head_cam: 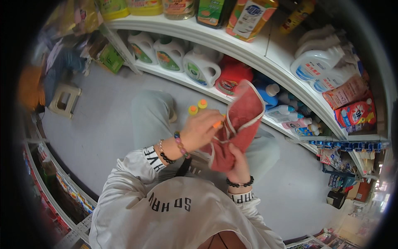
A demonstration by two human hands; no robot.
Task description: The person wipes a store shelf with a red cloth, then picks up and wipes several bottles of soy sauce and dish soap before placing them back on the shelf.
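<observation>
A red cloth with pale edging (pixel 245 115) is gripped low down by my right hand (pixel 238 160); its upper part is blurred. My left hand (pixel 200 127) is beside the cloth's left side, its fingers closed around a small orange-topped item (pixel 217 124). Most of that item is hidden by the fingers and cloth. Just beyond my left hand, two yellow containers with orange tops, a nearer one (pixel 192 110) and a farther one (pixel 202 104), appear to stand between my knees and the shelf.
Ahead, a white shelf unit (pixel 186 26) holds white detergent jugs (pixel 199 67), a red jug (pixel 233 76) and several bottles. A beige plastic stool (pixel 65 101), a green carton (pixel 110 57) and a person's legs (pixel 62 67) are at left. Another shelf (pixel 59 186) runs along the lower left.
</observation>
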